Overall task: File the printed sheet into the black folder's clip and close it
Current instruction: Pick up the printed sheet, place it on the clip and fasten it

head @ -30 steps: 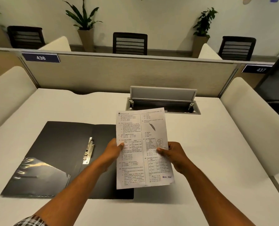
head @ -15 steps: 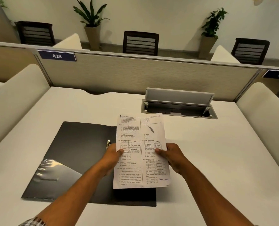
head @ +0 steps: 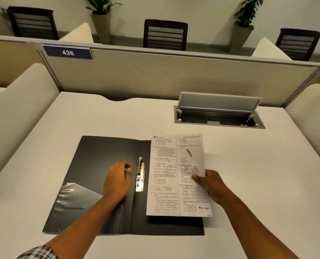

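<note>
The black folder (head: 99, 161) lies open on the white desk, a clear plastic pocket on its left flap. Its metal clip (head: 140, 174) runs along the spine and looks raised. The printed sheet (head: 176, 174) hangs over the folder's right half, tilted slightly, pinched at its right edge by my right hand (head: 209, 186). My left hand (head: 118, 180) hovers over the left flap just beside the clip, holding nothing, its fingers loosely curled and blurred.
An open cable hatch (head: 219, 116) with a raised grey lid sits in the desk behind the sheet. Padded beige dividers (head: 20, 109) flank both sides, and a partition labelled 436 stands at the back. Chairs and potted plants line the far wall.
My left hand has let go of the sheet and moved left toward the clip. The right hand alone now holds the sheet, lower over the folder's right half. The camera came closer.
</note>
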`<act>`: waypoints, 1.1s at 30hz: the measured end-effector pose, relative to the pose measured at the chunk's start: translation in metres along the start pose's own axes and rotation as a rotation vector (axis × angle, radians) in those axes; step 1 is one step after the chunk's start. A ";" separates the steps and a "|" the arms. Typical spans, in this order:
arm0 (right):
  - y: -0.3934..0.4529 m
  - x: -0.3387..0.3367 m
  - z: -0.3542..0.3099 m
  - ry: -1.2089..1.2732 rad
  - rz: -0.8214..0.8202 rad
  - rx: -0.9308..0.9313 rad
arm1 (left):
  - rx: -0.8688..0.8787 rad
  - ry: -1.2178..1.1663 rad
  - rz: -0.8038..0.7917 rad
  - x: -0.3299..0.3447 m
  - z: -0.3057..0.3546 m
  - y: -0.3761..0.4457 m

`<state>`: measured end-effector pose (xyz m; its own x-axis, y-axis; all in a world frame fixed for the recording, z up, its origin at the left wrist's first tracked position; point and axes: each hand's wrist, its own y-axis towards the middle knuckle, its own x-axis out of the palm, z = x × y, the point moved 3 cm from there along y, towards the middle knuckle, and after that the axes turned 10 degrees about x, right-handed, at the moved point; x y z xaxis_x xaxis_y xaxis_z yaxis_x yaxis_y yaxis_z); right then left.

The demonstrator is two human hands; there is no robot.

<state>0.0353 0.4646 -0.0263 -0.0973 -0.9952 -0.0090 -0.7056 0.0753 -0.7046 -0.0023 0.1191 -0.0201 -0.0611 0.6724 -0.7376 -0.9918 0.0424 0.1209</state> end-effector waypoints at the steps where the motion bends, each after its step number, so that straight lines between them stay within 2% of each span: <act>1: 0.001 0.001 0.005 -0.003 0.003 0.011 | 0.030 0.029 -0.020 0.001 -0.009 -0.003; 6: 0.003 0.013 0.023 -0.043 -0.004 0.046 | 0.199 0.221 -0.216 0.010 -0.038 -0.018; 9: 0.003 0.019 0.025 -0.066 0.009 0.057 | 0.244 0.333 -0.290 0.018 -0.046 -0.020; 19: 0.002 0.035 0.022 -0.093 0.032 0.063 | 0.284 0.437 -0.332 0.028 -0.056 -0.024; 33: -0.001 0.043 0.020 -0.138 0.060 0.050 | 0.272 0.422 -0.341 0.029 -0.057 -0.025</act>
<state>0.0455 0.4208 -0.0401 -0.0383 -0.9883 -0.1477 -0.6656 0.1354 -0.7339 0.0140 0.0953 -0.0827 0.1602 0.2390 -0.9577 -0.9024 0.4287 -0.0439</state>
